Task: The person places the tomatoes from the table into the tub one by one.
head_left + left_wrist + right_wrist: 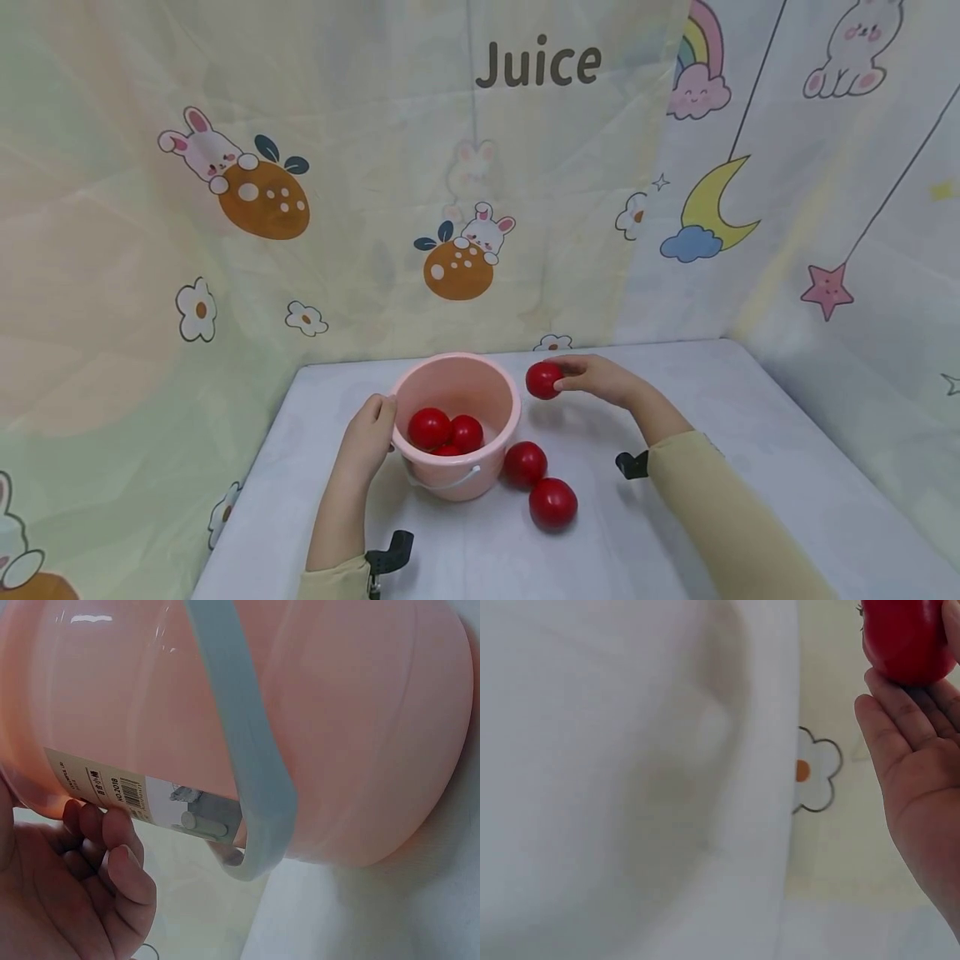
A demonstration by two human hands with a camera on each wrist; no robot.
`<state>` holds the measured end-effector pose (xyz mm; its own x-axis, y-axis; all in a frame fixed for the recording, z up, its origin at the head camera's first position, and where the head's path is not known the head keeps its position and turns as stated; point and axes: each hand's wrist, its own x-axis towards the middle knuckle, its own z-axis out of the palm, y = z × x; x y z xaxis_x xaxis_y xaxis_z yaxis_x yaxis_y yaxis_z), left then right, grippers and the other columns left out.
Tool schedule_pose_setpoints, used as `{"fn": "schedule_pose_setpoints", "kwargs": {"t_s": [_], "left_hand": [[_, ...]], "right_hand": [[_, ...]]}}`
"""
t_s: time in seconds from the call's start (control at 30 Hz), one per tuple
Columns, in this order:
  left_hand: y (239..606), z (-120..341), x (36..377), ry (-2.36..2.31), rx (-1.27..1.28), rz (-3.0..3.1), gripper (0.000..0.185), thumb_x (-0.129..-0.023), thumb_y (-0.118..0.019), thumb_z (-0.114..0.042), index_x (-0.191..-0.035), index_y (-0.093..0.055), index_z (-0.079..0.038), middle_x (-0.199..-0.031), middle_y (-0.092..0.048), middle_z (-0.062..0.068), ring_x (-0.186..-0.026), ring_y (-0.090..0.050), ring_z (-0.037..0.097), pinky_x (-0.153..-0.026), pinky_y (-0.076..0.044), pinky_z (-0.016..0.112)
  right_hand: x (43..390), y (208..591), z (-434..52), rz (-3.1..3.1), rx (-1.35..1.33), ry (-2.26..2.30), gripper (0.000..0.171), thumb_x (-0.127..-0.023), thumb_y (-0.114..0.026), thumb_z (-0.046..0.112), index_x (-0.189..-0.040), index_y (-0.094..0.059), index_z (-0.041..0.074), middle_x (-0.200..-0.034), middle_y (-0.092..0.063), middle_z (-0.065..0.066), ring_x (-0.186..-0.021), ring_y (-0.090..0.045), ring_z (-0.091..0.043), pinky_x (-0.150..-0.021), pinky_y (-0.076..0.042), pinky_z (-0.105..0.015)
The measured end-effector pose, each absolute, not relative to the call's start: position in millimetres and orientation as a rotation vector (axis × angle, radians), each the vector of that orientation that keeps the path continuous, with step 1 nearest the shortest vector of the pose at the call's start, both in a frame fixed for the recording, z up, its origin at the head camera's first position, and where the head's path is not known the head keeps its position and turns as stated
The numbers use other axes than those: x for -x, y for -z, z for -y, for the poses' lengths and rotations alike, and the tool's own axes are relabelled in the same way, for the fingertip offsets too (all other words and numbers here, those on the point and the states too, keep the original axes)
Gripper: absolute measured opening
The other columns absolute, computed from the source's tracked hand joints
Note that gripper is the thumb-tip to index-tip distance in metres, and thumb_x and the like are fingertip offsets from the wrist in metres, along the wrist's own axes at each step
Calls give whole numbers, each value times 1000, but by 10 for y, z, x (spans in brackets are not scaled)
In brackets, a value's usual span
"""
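A pink bucket (450,479) stands on the table, with several red tomatoes (429,428) inside. My left hand (369,437) grips the left side of its rim; in the left wrist view the fingertips (124,832) curl against the wall by a printed label (142,795). To the right of the rim my right hand (603,379) holds another tomato (543,380) between thumb and fingers, above the table. The right wrist view shows this tomato (907,637) partly cut off at the top edge.
Two more tomatoes lie on the table by the bucket, one tomato (525,465) close to its wall and one tomato (553,503) nearer the front. The bucket's pale handle (450,482) hangs down in front. A printed curtain (360,250) rises behind the white table (600,542).
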<state>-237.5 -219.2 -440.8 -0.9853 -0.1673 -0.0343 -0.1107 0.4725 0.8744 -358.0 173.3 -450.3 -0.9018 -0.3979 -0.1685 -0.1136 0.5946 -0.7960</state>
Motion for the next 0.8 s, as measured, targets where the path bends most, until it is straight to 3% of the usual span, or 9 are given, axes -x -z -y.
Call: {"fn": "schedule_pose_setpoints", "kwargs": {"t_s": [0.53, 0.8], "left_hand": [[4398, 2189, 2355, 1572, -270, 2659, 43, -103, -38, -50, -107, -56, -11, -92, -58, 9, -82, -55, 20, -74, -55, 33], [4412, 2185, 2381, 1545, -243, 2643, 41, -104, -37, -45, -104, -59, -10, -87, -60, 9, -75, -56, 21, -65, -50, 28]], "right_hand": [[3701, 3791, -1677, -2509, 494, 1261, 72, -76, -79, 53, -139, -53, 34, -135, -57, 3, -131, -47, -27, -103, -47, -52], [3765, 3598, -1556, -2320, 528, 1423, 60, -87, -74, 36, -141, -52, 27, -137, -55, -2, -132, -47, -29, -107, -44, -50]]}}
